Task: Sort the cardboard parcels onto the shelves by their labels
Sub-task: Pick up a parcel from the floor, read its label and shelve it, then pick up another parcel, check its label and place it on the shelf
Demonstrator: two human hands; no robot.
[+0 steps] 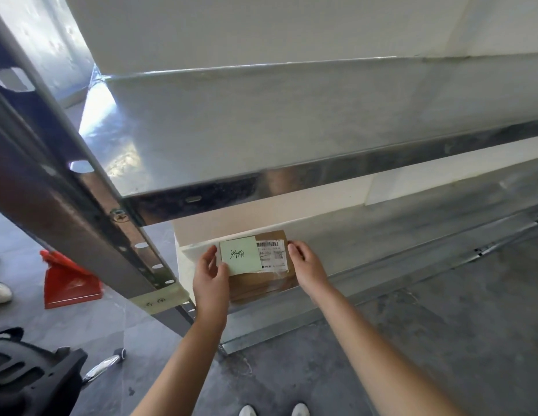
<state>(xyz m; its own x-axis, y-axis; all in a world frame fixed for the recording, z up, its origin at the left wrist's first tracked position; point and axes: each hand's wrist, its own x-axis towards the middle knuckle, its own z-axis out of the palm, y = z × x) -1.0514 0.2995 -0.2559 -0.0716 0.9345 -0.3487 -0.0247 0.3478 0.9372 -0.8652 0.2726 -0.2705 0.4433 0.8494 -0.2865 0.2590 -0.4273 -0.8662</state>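
Two bare forearms come up from btm of frame, toes of white shoes [273,411] between them on grey floor. Both hands are on one cardboard parcel [261,283] at front edge of lower shelf [382,235], near its left end. Can't tell if the parcel rests on the metal or is just above it.

Left hand [209,273]: holds parcel's left edge, thumb on top touching corner of green note [240,255], fingers up along the side. Right hand [306,262]: fingers curled over the right edge by far corner. Neither hand is spread flat.

Parcel top: green note w/ handwritten chars on left half, white shipping label [273,255] w/ barcode on right half, partly under the note. Small print not legible.

Upper shelf [261,130], bare galvanised sheet, overhangs the parcel. Slotted upright post [81,205] runs diagonally at left, strip of masking tape [159,298] round it just left of left hand.

Floor, left of rack: red plastic item [69,283], another shoe [0,291] at frame edge, black moulded object [27,373] in btm-left corner
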